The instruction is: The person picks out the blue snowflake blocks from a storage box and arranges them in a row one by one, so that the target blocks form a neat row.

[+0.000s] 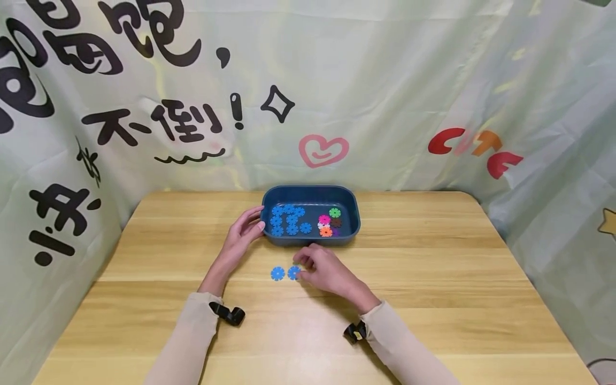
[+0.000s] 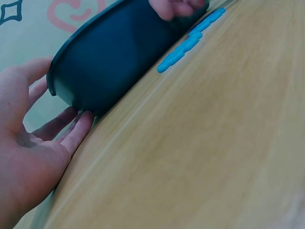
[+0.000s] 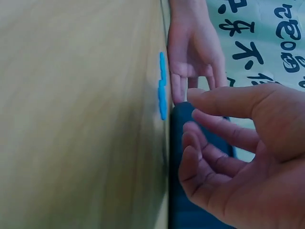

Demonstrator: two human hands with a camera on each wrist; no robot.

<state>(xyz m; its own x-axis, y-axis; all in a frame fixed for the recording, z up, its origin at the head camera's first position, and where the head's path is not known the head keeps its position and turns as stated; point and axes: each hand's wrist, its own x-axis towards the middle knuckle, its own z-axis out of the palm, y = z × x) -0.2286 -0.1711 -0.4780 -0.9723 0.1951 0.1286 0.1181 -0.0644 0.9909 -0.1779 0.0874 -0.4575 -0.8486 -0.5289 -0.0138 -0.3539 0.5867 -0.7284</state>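
A dark blue plastic bin stands near the table's back edge. My left hand is at its left end; in the left wrist view the straightened fingertips touch the end wall, with another finger up at the rim. Two blue snowflake discs, a left one and a right one, lie flat side by side in front of the bin. Over the table just right of them is my right hand, its thumb tip overlapping the right disc's edge. Its fingers curl loosely, with nothing between them and the thumb.
Several blue discs lie in the bin's left half. Its right half holds a green disc, a pink disc, a brown disc, an orange disc and others. A printed cloth hangs behind the wooden table.
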